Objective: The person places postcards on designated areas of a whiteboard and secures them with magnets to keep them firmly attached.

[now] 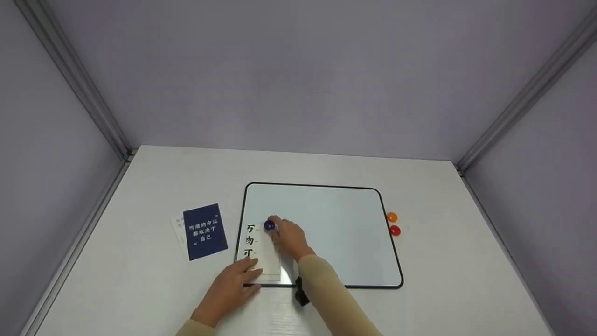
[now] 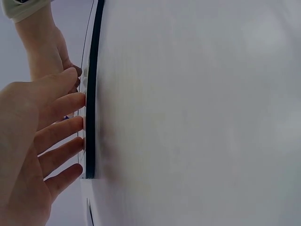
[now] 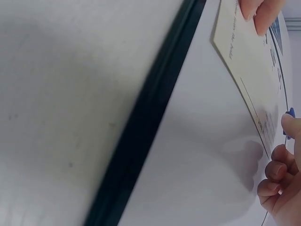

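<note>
Beige sleeve (image 1: pixel 333 291) foremost, my right arm slants across the board (image 1: pixel 345 233), a white rectangle with a black rim and rounded corners, flat on the white surface (image 1: pixel 447 252). The card (image 1: pixel 269 256) is cream, with large black characters down its left part and small print low down. The knob (image 1: pixel 269 225) is round, dark blue and glossy. The card lies on the board's left part, under the straight, spread fingers of my left grip (image 1: pixel 227 288). My right grip (image 1: pixel 290 239) pinches the knob at the card's top end.
</note>
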